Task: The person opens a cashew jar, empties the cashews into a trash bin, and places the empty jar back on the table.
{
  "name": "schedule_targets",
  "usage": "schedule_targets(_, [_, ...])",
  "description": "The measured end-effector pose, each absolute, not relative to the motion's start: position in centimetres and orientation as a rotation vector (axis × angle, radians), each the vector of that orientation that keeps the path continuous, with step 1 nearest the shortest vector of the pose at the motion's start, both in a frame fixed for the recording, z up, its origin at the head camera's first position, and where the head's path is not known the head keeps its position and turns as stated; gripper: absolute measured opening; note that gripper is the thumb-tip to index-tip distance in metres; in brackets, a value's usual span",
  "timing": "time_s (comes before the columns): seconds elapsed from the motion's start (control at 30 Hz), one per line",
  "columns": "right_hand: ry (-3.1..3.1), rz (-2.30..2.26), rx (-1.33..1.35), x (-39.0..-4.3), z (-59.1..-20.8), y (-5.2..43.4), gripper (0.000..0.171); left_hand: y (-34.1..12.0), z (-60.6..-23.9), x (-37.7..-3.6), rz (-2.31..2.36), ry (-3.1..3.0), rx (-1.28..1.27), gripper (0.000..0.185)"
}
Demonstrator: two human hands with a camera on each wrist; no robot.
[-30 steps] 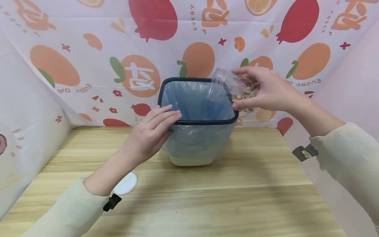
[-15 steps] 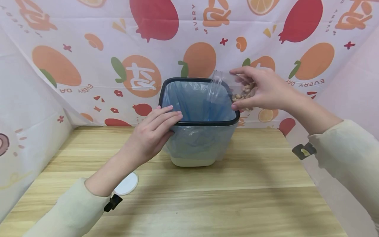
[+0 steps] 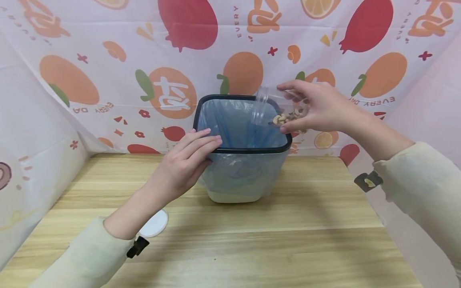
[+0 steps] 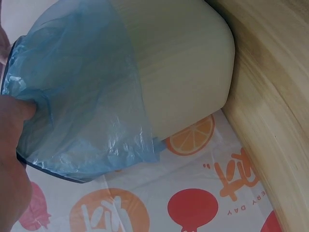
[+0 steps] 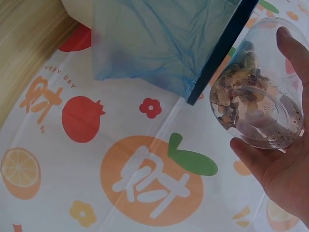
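Note:
A trash bin point(image 3: 234, 197) lined with a blue plastic bag point(image 3: 245, 170) stands upright, a black rim ring point(image 3: 252, 150) round its top. My left hand point(image 3: 181, 162) grips the front left of this rim, fingers over the edge and thumb against the bag outside. In my right hand point(image 3: 320, 106) a clear plastic jar point(image 3: 264, 106) lies tipped on its side, its mouth over the bin's right part. Mixed nuts point(image 3: 288, 117) lie along the jar's lower wall. Seen in the right wrist view, nuts point(image 5: 236, 92) and dark crumbs cling near the jar's base.
A round white lid point(image 3: 155, 223) lies on the wooden table point(image 3: 288, 248), partly behind the left forearm. Close behind the bin hangs a fruit-print cloth point(image 3: 119, 92), with more cloth along the left side.
The nuts have slid left inside the jar toward its mouth. My right hand has shifted slightly left, and the jar tips a little more. The left hand keeps its place on the rim.

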State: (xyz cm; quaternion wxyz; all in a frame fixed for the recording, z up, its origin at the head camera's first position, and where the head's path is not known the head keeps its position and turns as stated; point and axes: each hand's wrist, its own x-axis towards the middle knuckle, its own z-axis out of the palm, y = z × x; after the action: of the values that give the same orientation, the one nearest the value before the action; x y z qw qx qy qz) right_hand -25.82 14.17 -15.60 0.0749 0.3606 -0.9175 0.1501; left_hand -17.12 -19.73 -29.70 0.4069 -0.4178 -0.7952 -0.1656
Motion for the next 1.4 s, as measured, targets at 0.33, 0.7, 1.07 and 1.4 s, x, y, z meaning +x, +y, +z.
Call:
schedule_targets(0.33, [-2.785, 0.336, 1.085, -25.8, -14.9, 13.3, 0.096, -19.8, -29.8, -17.1, -0.421, -2.002, -1.051, 0.061])
schedule_targets(0.7, [-2.796, 0.188, 1.042, -25.6, -15.0, 12.3, 0.095, -19.9, -29.5, -17.1, -0.407, -2.035, -1.061, 0.064])
schedule_targets(1.07, [-2.764, 0.134, 1.075, -25.7, -15.1, 11.9, 0.094, -20.1, -29.7, -16.8, -0.393, -2.071, -1.037, 0.065])
schedule_targets(1.4, [-2.758, 0.083, 1.076, -25.8, -15.0, 11.5, 0.091, -20.0, -29.7, -16.8, -0.411, -2.046, -1.041, 0.065])
